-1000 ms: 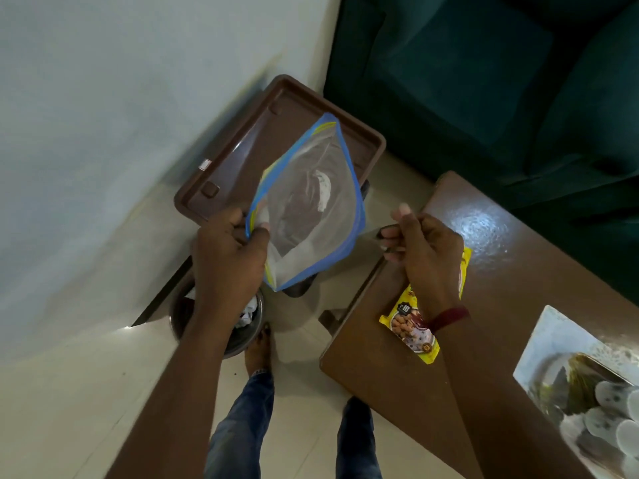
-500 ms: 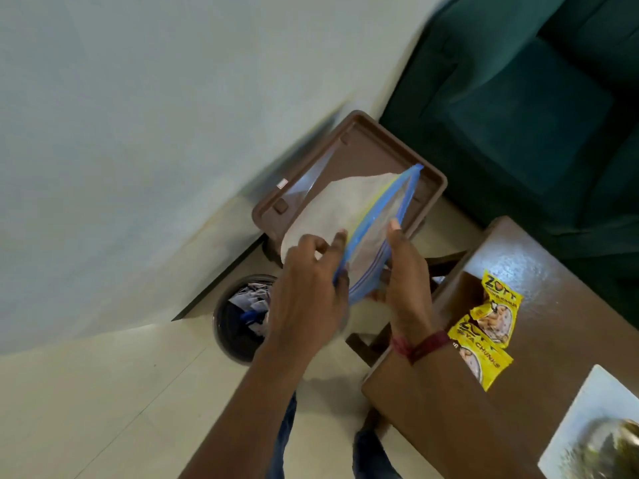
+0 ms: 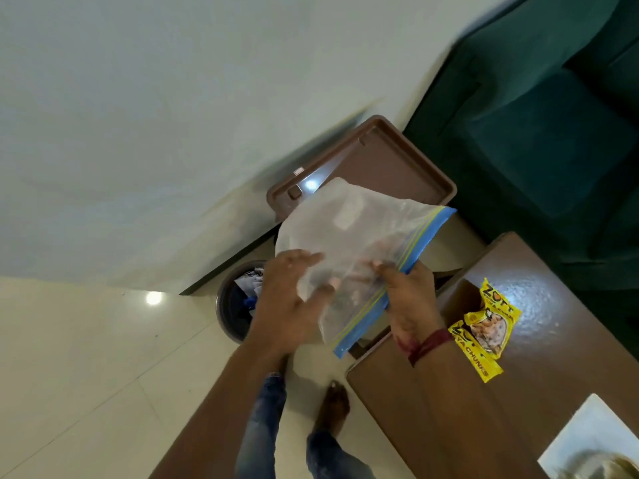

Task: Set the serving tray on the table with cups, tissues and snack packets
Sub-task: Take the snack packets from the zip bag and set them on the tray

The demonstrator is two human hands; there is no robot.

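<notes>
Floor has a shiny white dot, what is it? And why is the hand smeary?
In the head view, the dot on the floor is glare, likely a light reflecting, with another on the brown tray; in the head view, the left hand is smeared by motion blur.

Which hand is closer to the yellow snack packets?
Right. The right hand holds the zip bag beside the snack packets; the left hand is across the bag, by the bin.
</notes>
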